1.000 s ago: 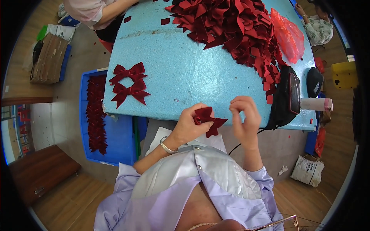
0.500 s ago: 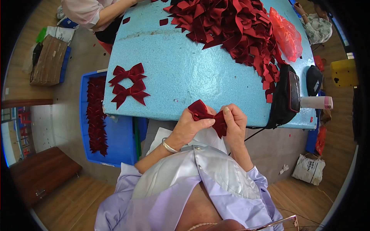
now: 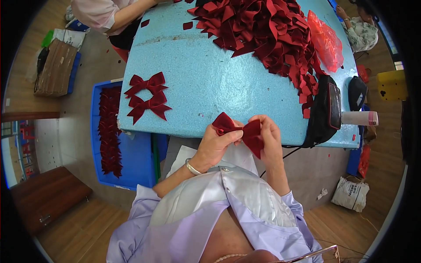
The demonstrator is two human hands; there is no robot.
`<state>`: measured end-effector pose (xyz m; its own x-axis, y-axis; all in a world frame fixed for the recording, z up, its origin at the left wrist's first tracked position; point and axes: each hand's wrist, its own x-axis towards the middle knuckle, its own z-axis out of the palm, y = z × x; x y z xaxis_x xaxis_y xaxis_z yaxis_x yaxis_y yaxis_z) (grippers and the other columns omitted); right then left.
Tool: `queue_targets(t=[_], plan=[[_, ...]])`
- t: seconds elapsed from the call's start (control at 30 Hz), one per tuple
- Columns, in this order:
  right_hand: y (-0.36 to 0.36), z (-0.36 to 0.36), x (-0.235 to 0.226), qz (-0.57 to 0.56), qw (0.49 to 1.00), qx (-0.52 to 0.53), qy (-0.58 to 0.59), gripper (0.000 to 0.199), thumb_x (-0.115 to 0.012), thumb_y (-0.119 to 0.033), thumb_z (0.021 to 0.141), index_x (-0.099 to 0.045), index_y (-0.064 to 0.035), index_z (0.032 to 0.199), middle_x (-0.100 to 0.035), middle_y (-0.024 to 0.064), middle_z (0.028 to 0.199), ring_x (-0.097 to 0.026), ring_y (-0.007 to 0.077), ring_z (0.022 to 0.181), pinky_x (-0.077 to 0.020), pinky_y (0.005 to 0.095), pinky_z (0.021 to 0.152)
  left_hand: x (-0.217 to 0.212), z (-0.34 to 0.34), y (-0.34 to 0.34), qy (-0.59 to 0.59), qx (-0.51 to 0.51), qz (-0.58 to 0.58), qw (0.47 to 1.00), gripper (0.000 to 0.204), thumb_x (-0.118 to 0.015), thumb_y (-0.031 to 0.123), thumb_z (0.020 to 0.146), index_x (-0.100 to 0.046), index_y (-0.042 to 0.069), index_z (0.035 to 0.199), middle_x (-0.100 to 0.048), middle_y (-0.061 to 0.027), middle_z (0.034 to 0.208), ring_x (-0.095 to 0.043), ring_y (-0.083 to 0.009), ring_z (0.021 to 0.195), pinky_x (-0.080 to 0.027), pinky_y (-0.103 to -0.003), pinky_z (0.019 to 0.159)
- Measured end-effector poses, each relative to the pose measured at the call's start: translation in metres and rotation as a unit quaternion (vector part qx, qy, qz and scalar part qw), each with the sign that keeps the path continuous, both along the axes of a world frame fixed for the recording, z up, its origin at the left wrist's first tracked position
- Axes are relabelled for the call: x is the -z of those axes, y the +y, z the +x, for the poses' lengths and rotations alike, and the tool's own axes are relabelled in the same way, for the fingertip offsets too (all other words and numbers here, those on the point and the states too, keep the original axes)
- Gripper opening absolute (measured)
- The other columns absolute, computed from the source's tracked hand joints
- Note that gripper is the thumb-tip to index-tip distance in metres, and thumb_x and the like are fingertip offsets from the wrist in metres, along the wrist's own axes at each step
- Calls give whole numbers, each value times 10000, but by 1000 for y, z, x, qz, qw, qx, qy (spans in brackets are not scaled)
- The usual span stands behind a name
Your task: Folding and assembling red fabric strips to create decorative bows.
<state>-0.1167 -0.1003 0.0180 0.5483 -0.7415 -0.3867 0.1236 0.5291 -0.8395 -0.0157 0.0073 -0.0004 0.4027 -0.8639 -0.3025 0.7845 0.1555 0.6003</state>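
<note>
Between my two hands is a dark red velvet bow (image 3: 252, 135), held above the near edge of the blue table. My left hand (image 3: 215, 143) pinches it near its middle, thumb on top. Around the bow's right loop curl the fingers of my right hand (image 3: 270, 139), partly hidden behind the fabric. Two finished-looking red bows lie on the table to the left, an upper bow (image 3: 149, 82) and a lower bow (image 3: 149, 106), nearly touching.
A big heap of red fabric bows and pieces (image 3: 267, 33) covers the far right of the table (image 3: 188, 65). Beside it are a red plastic bag (image 3: 325, 41), a black pouch (image 3: 324, 111) and a pale bottle (image 3: 357, 118). A blue crate (image 3: 136, 162) with rows of bows stands left.
The right loop of the bow is spread wider and shows more. My right hand has shifted its fingers to that loop's outer side, while my left keeps its pinch.
</note>
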Motion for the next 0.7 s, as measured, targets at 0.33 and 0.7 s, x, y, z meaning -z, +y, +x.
queue_targets(t=[0.33,0.7], plan=[[21,-20,21,-72,987,-137,30,189,-595,-137,962,-668,16,879,-596,29,634,-500,92,528,-371,247,495,9,-8,-8,89,-109,14,990,70,-674,60,893,-649,34,953,-639,-29,849,-534,-103,694,-447,-260,634],[8,-22,17,-207,969,-134,29,181,-573,-132,967,-648,24,1021,-663,47,855,-603,101,767,-473,257,701,8,-6,-9,-44,-92,62,993,124,-697,153,911,-635,47,928,-627,1,816,-545,-79,702,-446,-254,623]])
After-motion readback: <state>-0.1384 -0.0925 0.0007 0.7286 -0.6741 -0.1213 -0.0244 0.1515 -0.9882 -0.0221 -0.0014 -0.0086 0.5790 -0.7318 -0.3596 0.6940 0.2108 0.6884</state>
